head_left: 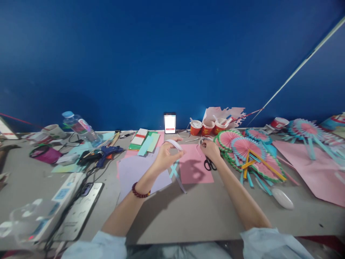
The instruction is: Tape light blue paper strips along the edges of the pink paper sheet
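Observation:
My left hand is raised over the sheets at the middle, thumb and fingers curved apart, with a pale lilac strip lying against its fingers. To the right, my right hand has its fingers pinched together near a thin whitish loop; what they hold is too small to make out. Below the hands lies a pink sheet. Black-handled scissors rest at its right edge, partly under my right wrist. A lilac sheet and crossed light-blue strips lie to the left.
A lit phone stands against the blue wall. Red cups stand behind my right hand, and paper fans lie to its right. At the left are a bottle, a blue glue gun, a power strip and another phone.

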The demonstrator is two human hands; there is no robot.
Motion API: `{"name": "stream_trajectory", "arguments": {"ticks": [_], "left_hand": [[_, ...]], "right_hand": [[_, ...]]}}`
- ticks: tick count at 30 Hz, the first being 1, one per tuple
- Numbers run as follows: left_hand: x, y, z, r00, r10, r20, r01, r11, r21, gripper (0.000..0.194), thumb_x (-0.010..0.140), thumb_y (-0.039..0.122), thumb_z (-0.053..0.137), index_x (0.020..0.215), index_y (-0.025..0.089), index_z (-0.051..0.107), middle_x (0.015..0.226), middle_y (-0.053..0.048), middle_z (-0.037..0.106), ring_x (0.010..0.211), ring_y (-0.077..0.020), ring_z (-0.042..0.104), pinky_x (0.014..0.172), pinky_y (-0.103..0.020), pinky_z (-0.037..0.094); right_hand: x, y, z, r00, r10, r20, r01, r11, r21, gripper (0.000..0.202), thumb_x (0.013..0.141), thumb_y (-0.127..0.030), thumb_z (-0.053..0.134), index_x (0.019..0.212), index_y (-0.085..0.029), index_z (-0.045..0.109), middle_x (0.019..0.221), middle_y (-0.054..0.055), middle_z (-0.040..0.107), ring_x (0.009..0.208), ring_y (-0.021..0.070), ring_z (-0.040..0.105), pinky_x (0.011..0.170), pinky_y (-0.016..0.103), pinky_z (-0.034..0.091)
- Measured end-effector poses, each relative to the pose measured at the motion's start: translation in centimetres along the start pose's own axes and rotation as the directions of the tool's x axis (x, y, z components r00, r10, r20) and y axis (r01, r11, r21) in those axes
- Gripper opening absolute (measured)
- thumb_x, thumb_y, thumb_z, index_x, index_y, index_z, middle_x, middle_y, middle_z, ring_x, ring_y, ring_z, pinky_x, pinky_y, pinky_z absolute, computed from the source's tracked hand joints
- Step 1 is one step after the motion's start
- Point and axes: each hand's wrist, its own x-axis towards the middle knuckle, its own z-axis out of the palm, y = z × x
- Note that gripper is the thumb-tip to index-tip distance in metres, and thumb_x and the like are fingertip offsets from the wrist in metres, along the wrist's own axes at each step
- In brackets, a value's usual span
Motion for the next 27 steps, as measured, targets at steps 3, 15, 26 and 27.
{"name": "stream_trajectory", "arguments": {"ticks": [3,15,26,27], "left_hand": [[-0.2,0.1,0.2,0.994,-0.015,0.109,0.009,0.998,0.057,0.01,0.073,0.029,0.068,0.071,0.019,0.068,0.093,-0.007,0.067,0.089,-0.0206,0.06,0.084,-0.033,0.044],[-0.7,-0.2,0.3,0.897,-0.277,0.345,0.248,0.961,0.127,0.029,0.074,0.043,0.062,0.068,0.016,0.067,0.061,-0.002,0.065,0.054,-0.0133,0.055,0.048,-0.022,0.035],[-0.8,-0.1,0.4,0.877,-0.308,0.37,0.231,0.944,0.237,0.035,0.075,0.046,0.058,0.056,0.017,0.064,0.057,-0.002,0.066,0.045,-0.0114,0.049,0.043,-0.023,0.03],[-0.8,-0.1,0.5,0.873,-0.305,0.38,0.219,0.943,0.252,0.034,0.075,0.045,0.058,0.055,0.018,0.063,0.057,-0.002,0.066,0.046,-0.0119,0.05,0.044,-0.022,0.031]], "right_hand": [[-0.1,-0.7,0.1,0.999,-0.045,0.022,0.044,0.996,0.071,0.014,0.074,-0.02,0.055,0.08,-0.015,0.067,0.093,0.013,0.067,0.092,0.0244,0.058,0.083,0.034,0.041],[-4.5,-8.6,-3.3,0.792,-0.398,0.463,-0.144,0.615,0.775,0.032,0.07,-0.048,0.068,0.07,-0.016,0.064,0.066,-0.001,0.062,0.062,0.0117,0.055,0.063,0.026,0.043],[-5.1,-9.6,-3.2,0.812,-0.243,0.53,-0.477,0.246,0.844,0.024,0.056,-0.033,0.079,0.062,-0.017,0.062,0.055,-0.004,0.055,0.053,0.0093,0.048,0.057,0.025,0.04],[-5.2,-9.6,-3.3,0.817,-0.231,0.528,-0.488,0.211,0.847,0.023,0.057,-0.032,0.078,0.062,-0.017,0.062,0.056,-0.004,0.055,0.054,0.0095,0.049,0.058,0.025,0.041]]}}
